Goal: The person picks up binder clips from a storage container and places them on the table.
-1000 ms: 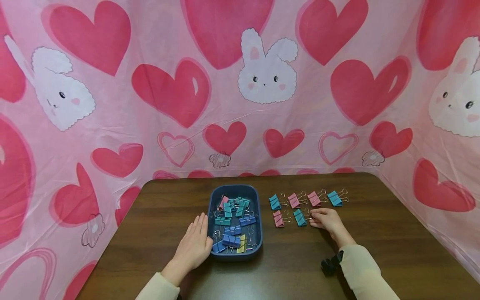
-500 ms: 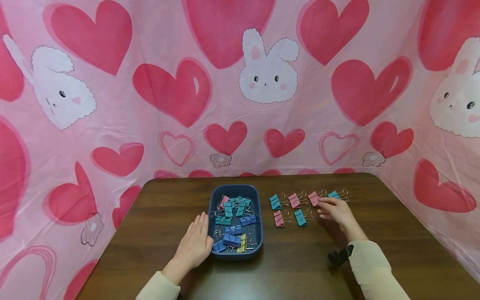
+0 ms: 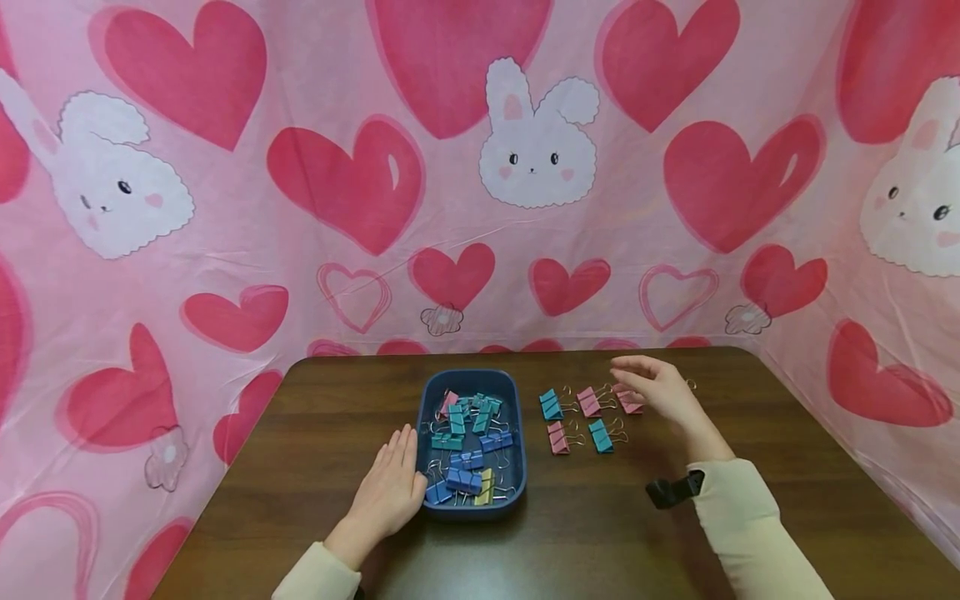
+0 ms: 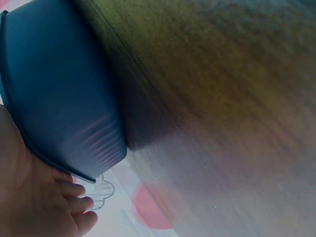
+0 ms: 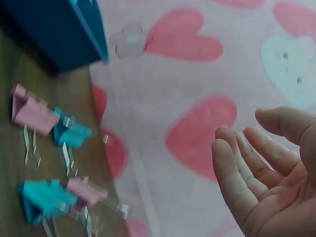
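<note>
Away from the near-row turquoise clip, the right hand has moved toward the far edge of the table, fingers and thumb loosely parted. Loose binder clips lie in two rows toward that edge, right of the blue bin, whose left side the straight-fingered left hand touches.

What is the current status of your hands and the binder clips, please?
Left hand flat alongside blue tray; right hand raised, empty. Binder clips: two rows on table, more in tray. In the way: right hand, partly hiding far row.
</note>
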Available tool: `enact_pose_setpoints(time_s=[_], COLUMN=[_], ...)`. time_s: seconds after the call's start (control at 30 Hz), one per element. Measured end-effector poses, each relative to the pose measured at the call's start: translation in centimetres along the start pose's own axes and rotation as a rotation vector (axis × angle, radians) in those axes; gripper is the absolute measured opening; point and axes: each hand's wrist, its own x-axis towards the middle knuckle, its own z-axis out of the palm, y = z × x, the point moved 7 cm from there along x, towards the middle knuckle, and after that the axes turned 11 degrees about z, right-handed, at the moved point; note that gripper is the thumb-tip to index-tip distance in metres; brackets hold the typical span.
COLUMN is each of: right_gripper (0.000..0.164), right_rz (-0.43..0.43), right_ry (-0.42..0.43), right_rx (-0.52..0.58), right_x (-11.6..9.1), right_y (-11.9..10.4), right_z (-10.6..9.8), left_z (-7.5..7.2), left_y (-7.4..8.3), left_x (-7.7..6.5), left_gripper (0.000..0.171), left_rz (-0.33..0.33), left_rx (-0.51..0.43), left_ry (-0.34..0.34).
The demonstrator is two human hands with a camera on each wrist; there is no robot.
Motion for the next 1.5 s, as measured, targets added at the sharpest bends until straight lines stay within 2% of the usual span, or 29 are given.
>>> enact_pose_setpoints(time_s=[0.27, 0.57, 1.0, 1.23, 1.5], right_gripper=[0.039, 0.035, 0.031, 0.026, 0.030], right_rz=[-0.075, -0.128, -0.118, -0.092, -0.052], right_ry=[-0.124, -0.244, -0.396, -0.435, -0.489], right_rx=[-0.027, -0.086, -0.134, -0.168, -0.209], right_x=[0.1, -0.1, -0.3, -0.2, 0.1], right_y=[-3.0, -4.3, -2.9, -1.2, 0.5], right_z=[4.7, 10.3, 17.3, 19.7, 21.7], left_z=[0.1, 0.0, -0.1, 0.0, 0.0], left_y=[-0.1, -0.1, 0.0, 0.1, 0.0], left_x=[-0.1, -0.1, 0.0, -0.1, 0.0], left_gripper=[0.060, 0.060, 0.060, 0.060, 0.060], left_rz=[-0.002, -0.002, -0.001, -0.006, -0.001], left_rx=[0.008, 0.013, 0.007, -0.004, -0.004], left_ry=[0.000, -0.003, 0.006, 0.002, 0.009])
